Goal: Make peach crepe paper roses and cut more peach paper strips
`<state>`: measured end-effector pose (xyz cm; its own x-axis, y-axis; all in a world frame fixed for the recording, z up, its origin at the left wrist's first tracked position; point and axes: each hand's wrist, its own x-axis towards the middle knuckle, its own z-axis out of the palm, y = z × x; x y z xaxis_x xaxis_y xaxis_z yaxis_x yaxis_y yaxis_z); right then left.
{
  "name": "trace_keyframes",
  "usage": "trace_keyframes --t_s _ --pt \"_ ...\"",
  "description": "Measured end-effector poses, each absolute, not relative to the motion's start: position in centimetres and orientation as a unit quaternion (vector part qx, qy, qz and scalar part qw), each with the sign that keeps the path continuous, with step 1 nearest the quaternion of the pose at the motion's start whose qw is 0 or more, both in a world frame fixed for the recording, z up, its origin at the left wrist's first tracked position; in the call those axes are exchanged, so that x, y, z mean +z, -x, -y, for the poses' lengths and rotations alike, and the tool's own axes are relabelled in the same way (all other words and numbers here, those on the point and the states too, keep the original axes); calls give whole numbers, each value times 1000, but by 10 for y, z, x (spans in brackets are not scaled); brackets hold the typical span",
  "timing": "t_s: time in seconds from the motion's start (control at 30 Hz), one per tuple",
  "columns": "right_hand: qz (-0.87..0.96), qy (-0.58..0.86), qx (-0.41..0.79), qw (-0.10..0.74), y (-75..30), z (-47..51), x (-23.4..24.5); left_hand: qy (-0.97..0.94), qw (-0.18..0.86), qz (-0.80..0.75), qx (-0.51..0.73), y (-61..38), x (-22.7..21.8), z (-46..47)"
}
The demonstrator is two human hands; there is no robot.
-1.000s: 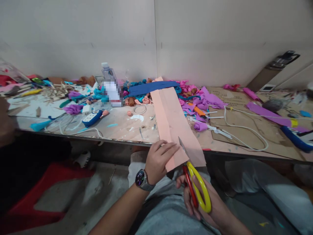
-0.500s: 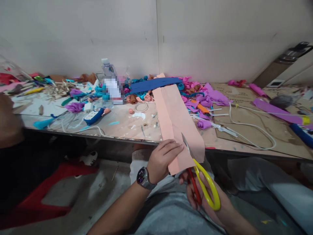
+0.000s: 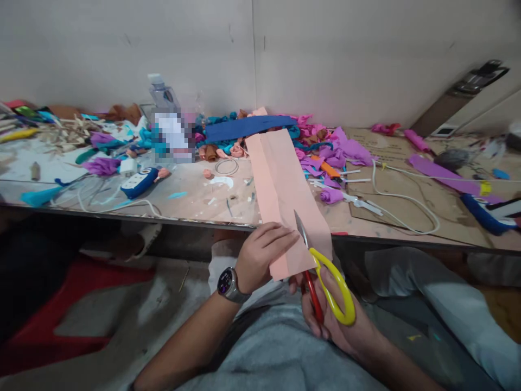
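Observation:
A long strip of peach-pink paper (image 3: 280,184) runs from the wall across the worktable (image 3: 195,209) and hangs over its near edge. My left hand (image 3: 260,255), with a watch on the wrist, pinches the strip's near end, thumb under and fingers on top. My right hand (image 3: 329,320) is closed round the red and yellow handles of a pair of scissors (image 3: 321,277). The scissor blade stands in the paper just right of my left fingers.
Scraps of purple, pink, teal and blue paper (image 3: 325,157) litter the table, with a dark blue strip (image 3: 248,126) near the wall. A white cable (image 3: 407,212) loops at the right. A water bottle (image 3: 163,98) and a blue-white power strip (image 3: 140,182) sit left. A red stool (image 3: 77,309) stands below.
The view has shifted slightly. Both hands keep their hold on the paper and scissors, and the blade sits a little further into the strip.

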<state>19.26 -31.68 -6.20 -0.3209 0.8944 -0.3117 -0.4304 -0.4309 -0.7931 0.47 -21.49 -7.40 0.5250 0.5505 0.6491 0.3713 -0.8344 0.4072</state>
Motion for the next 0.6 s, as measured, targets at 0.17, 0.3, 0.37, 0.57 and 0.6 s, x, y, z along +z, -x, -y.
trace_keyframes --t_s 0.17,0.3,0.37,0.57,0.6 --pt "310 383 745 450 -191 315 -60 -861 105 -273 416 -5 -77 213" --pt "299 390 752 440 -193 315 -61 -851 127 -276 429 -6 -78 216" --pt "295 399 755 429 -194 315 -62 -848 134 -274 434 -6 -77 217" --pt "291 418 753 418 -193 314 -63 -847 143 -269 435 -3 -76 219" --pt "290 418 753 417 -193 314 -62 -848 143 -268 435 -3 -76 219"
